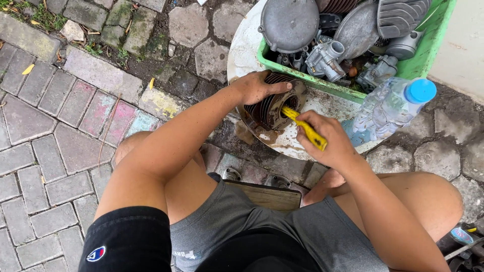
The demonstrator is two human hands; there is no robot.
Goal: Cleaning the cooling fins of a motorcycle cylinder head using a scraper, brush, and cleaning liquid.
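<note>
Knees frame my view; my left hand [259, 86] clamps the finned cylinder [272, 103] on the round tray [242, 45], right hand [325, 138] gripping a yellow brush [302, 126] inside its bore. I judge scrubbing underway; next needs rotation.

Outdoor daylight; mossy paver ground [55, 131], pale wall [464, 45] right.

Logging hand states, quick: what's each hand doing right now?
Left hand: closed over the finned metal cylinder, steadying it.
Right hand: closed around a yellow-handled tool.
</note>
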